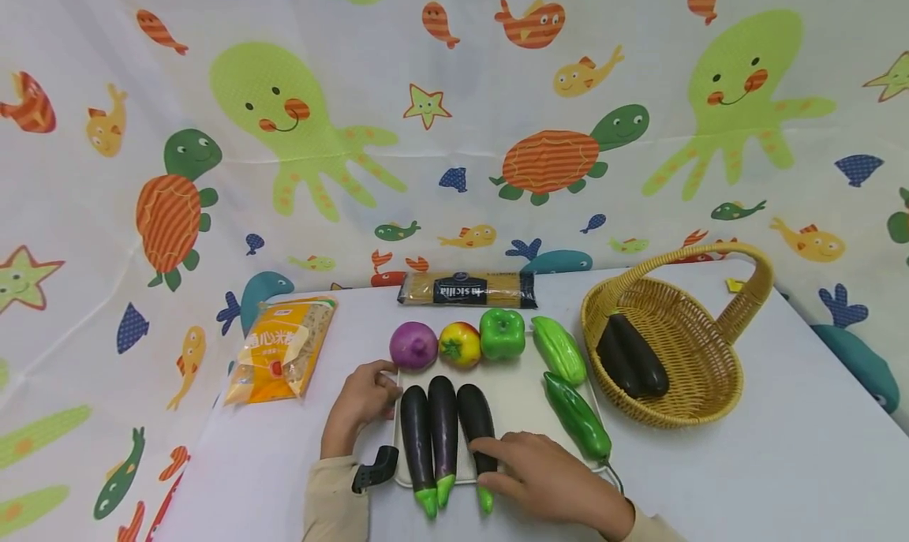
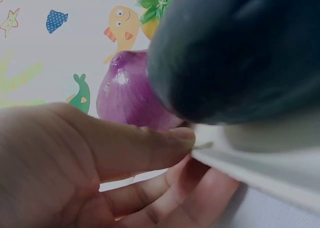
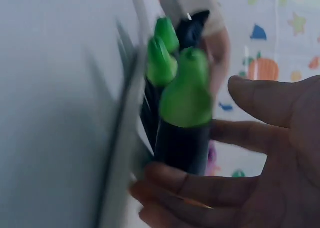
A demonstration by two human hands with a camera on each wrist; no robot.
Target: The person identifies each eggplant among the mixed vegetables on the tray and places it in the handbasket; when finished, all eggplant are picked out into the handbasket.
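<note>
Three dark purple eggplants with green stems lie side by side on a cream tray (image 1: 514,416): the left eggplant (image 1: 417,439), the middle eggplant (image 1: 443,431) and the right eggplant (image 1: 474,412). My left hand (image 1: 367,400) pinches the tray's left edge, thumb on top and fingers beneath, as the left wrist view shows. Just beyond that thumb sits a purple onion (image 2: 131,90). At the right eggplant, my right hand (image 1: 543,475) has its fingers extended along the stem end, with the thumb (image 3: 260,100) held apart from it.
Along the tray's back stand a red-yellow apple-like fruit (image 1: 460,345) and a green bell pepper (image 1: 503,334). A light green vegetable (image 1: 559,349) and a long green pepper (image 1: 578,420) line its right. Around it are a wicker basket (image 1: 699,384) holding eggplants, a pasta pack (image 1: 419,288) and an orange bag (image 1: 280,353).
</note>
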